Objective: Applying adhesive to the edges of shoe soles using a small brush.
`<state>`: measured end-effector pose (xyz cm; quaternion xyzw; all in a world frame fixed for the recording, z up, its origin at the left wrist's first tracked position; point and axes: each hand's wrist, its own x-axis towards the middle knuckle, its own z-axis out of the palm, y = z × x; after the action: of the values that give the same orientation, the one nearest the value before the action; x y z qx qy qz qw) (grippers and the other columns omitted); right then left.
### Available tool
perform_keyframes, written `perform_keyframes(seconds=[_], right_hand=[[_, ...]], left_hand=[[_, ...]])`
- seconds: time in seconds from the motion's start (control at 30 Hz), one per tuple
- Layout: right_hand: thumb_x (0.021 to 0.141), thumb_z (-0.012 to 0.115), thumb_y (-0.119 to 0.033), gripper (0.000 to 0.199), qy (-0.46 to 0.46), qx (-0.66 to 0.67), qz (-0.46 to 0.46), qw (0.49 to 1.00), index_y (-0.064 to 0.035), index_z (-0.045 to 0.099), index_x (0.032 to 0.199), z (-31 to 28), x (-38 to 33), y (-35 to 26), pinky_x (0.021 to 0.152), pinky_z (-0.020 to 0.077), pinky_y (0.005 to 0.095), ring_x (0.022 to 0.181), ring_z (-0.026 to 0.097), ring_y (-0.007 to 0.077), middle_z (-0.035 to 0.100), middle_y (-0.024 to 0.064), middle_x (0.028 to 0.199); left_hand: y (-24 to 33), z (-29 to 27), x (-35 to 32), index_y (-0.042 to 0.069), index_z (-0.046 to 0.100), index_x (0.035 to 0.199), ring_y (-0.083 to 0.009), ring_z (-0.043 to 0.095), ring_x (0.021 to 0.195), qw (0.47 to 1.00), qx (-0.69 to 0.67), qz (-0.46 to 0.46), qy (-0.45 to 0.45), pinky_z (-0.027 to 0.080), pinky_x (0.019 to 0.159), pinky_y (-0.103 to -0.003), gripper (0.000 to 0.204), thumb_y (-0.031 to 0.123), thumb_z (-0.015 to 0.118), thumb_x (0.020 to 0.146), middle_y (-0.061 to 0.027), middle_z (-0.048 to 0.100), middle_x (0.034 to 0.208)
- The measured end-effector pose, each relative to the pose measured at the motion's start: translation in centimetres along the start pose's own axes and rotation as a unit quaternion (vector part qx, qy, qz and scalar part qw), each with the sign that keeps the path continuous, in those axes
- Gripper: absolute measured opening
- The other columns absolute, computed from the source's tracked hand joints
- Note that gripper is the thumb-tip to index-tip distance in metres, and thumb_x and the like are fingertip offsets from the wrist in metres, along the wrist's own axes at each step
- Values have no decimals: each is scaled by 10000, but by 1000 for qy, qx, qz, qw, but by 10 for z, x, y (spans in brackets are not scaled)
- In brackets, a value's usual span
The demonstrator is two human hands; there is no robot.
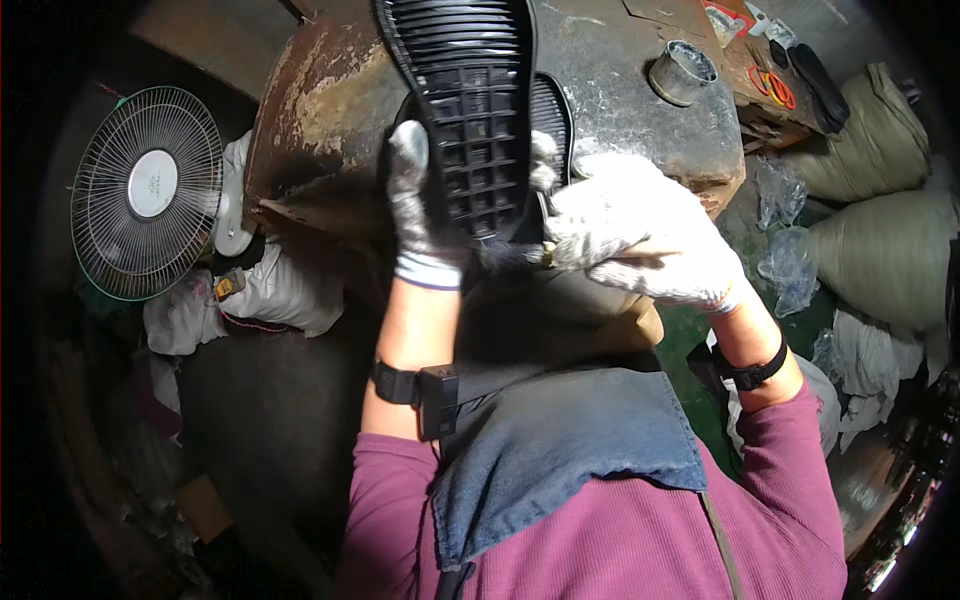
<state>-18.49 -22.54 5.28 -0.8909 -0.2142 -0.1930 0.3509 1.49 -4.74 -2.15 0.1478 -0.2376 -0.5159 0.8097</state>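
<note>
Over the near edge of the worn dark table (610, 45) — black sole (487, 150), tilted lengthwise away from the person, far end cut off by the top of the view. Face showing: glossy curved ribs across the far part, a grid of square recesses down the narrower near part, raised rim round the outline. Second sole (556, 112), also black and ribbed, sits behind it and sticks out on the right; most of it hidden.

Left hand (409, 185), in a pale glove with grey smudges, grasps the sole: thumb along the left edge, palm behind. Pale fingertips show past the right edge, so the grip wraps round the back; can't tell if it takes in the second sole too.

Right hand (645, 225), also gloved, is closed round a thin brush (512, 256), fingers curled and pinching the handle. Dark bristles point left, at the sole's near end — blurred, can't tell if they press on it.

Grey can (684, 74) stands on the table, farther right.
</note>
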Motion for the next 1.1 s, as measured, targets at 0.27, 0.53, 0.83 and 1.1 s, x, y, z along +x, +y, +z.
perform_keyframes(seconds=[0.27,0.53,0.83,1.1], right_hand=[[880,792,-118,235,156,193,220,943,-56,792,1107,39,22,-11,796,597,301,856,752,160,794,70,967],[880,767,-303,239,109,44,208,971,-102,795,1006,37,50,-6,764,591,333,809,764,233,775,97,877],[964,735,-250,207,152,-399,-13,904,-107,777,1107,-28,86,83,770,596,304,859,761,203,790,73,955],[769,786,-216,152,126,-151,39,980,-179,762,915,47,45,0,660,533,424,699,675,332,704,95,755]], left_hand=[[35,2,-19,-83,291,1585,-357,438,1491,917,365,-61,149,480,1184,-456,684,374,491,1118,-266,301,1665],[27,17,-19,42,705,1262,-333,712,1101,518,825,212,69,592,941,-413,270,95,662,1000,-153,736,1197],[10,38,-21,24,644,1335,-338,659,1200,821,511,-92,238,521,1051,-426,427,106,712,922,-167,705,1250],[1,44,-25,9,635,1342,-67,617,995,891,338,95,287,522,902,-227,308,157,611,1072,10,670,1120]])
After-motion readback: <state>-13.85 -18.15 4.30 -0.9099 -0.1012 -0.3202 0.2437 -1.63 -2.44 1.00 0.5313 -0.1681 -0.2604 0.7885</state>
